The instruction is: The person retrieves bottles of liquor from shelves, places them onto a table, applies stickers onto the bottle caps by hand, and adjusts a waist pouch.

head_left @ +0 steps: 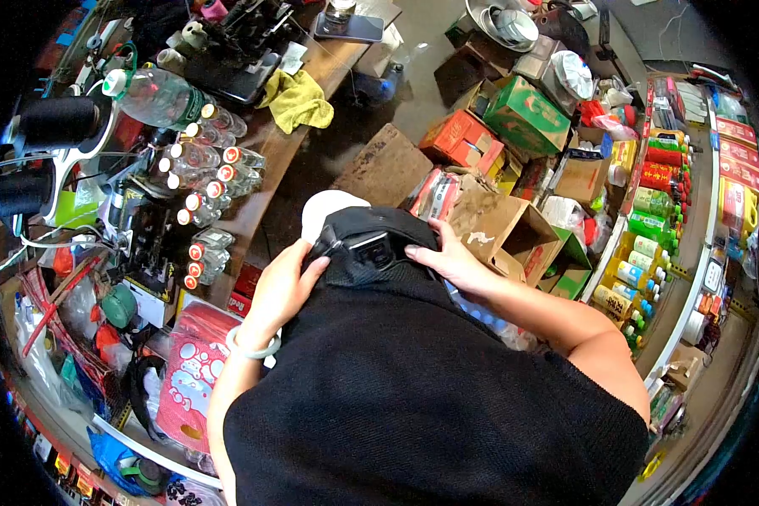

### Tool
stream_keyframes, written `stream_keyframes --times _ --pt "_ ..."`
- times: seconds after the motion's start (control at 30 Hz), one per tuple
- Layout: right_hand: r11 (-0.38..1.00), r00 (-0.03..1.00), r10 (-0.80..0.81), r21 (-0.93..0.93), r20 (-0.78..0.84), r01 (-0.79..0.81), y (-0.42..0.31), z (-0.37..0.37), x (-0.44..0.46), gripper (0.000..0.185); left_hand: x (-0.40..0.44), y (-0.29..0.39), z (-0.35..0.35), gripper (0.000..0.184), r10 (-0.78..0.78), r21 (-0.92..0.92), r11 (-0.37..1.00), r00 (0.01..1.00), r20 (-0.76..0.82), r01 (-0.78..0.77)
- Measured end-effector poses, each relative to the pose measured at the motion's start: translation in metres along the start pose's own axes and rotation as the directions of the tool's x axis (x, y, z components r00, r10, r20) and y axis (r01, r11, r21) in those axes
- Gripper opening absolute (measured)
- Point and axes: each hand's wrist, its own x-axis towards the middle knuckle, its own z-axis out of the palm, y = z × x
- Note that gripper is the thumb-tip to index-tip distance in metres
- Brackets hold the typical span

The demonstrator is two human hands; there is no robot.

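In front of my body I hold a black fabric item (339, 224), which looks like a pouch or strap with a dark, glossy rectangular part in its middle. Its exact kind does not show clearly. My left hand (288, 282) grips its left side, and a pale bangle (253, 347) circles that wrist. On the other side, my right hand (451, 257) holds the edge with the thumb on top and the fingers behind, partly hidden. Just beyond the item a white rounded thing (325, 209) sticks out, mostly covered.
Left, a wooden table (271, 173) bears several small red-capped bottles (196, 155), a large plastic bottle (156, 97), a yellow cloth (297, 101) and a phone (349, 27). Cardboard boxes (514, 232) crowd the floor ahead. Shelves of bottled drinks (649, 226) line the right.
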Motion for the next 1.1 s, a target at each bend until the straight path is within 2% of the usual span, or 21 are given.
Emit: stream_keyframes --times 0.03,0.07,0.13,0.17,0.2,0.27,0.3,0.33,0.4,0.63,0.73,0.87,0.93,0.97,1.03,1.07,1.1 --pt "0.997 0.999 0.013 -0.08 0.043 -0.009 -0.008 -0.001 0.004 0.098 -0.004 0.004 -0.008 0.032 -0.074 0.064 0.996 0.994 0.085 0.068" --pt "0.996 0.997 0.015 -0.084 0.073 -0.009 -0.008 -0.001 0.01 0.097 -0.007 0.005 -0.006 0.032 -0.08 0.065 0.995 0.994 0.079 0.075" --pt "0.994 0.998 -0.002 -0.113 0.059 0.009 -0.001 0.003 0.018 0.095 -0.008 0.007 0.006 0.031 -0.002 0.053 0.999 0.982 -0.188 0.012" --pt "0.993 0.998 -0.005 -0.116 0.069 0.013 0.0 0.004 0.019 0.095 0.001 0.005 0.012 0.046 0.24 0.139 0.969 0.912 -0.332 -0.204" --pt "0.995 0.997 -0.008 -0.096 0.08 0.015 -0.004 0.005 0.017 0.094 0.006 0.03 0.005 0.048 0.343 0.194 0.937 0.867 -0.362 -0.29" --pt "0.997 0.996 -0.007 -0.079 0.09 0.014 -0.005 0.007 0.016 0.093 0.012 0.031 0.005 0.039 0.441 0.096 0.897 0.883 -0.163 -0.431" --pt "0.995 0.996 -0.01 -0.1 0.084 0.018 -0.003 0.006 0.016 0.092 0.013 0.034 0.007 0.032 0.407 0.011 0.911 0.891 -0.204 -0.413" --pt "0.992 0.997 -0.014 -0.122 0.079 0.024 -0.002 0.005 0.017 0.091 0.012 0.034 0.004 0.032 0.403 0.009 0.912 0.891 -0.21 -0.411" --pt "0.991 0.995 -0.027 -0.124 0.096 0.039 0.006 0.003 0.022 0.091 0.009 0.035 -0.004 0.033 0.397 0.056 0.918 0.91 -0.122 -0.393" --pt "0.995 0.994 -0.035 -0.084 0.101 0.043 0.006 0.005 0.02 0.089 0.005 0.025 -0.002 0.034 0.401 -0.033 0.913 0.909 -0.108 -0.407" --pt "0.997 0.993 0.0 -0.073 0.117 0.009 0.006 0.005 0.021 0.089 0.004 0.022 0.001 0.033 0.428 0.002 0.903 0.898 -0.106 -0.43" --pt "0.997 0.993 -0.008 -0.072 0.119 0.016 0.008 0.002 0.022 0.087 0.004 0.016 0.0 0.034 0.404 -0.137 0.901 0.912 -0.073 -0.411" --pt "0.933 0.998 0.006 -0.359 0.069 0.02 0.006 -0.002 0.026 0.084 0.004 0.017 -0.001 0.033 0.395 -0.174 0.9 0.916 -0.066 -0.4" --pt "0.933 0.998 0.007 -0.359 0.069 0.018 0.002 -0.004 0.026 0.084 0.004 0.018 -0.002 0.033 0.385 -0.211 0.897 0.921 -0.06 -0.388" --pt "0.718 0.953 -0.244 -0.628 0.177 0.3 -0.021 -0.003 0.023 0.065 0.005 0.017 -0.001 0.033 0.385 -0.225 0.894 0.921 -0.056 -0.388" --pt "0.719 0.954 -0.244 -0.627 0.176 0.3 -0.021 -0.005 0.029 0.065 0.005 0.016 0.0 0.033 0.386 -0.238 0.891 0.921 -0.052 -0.387" --pt "0.75 0.916 -0.279 -0.53 0.29 0.396 -0.023 -0.005 0.037 0.061 0.005 0.017 0.0 0.033 0.385 -0.239 0.891 0.921 -0.05 -0.386"
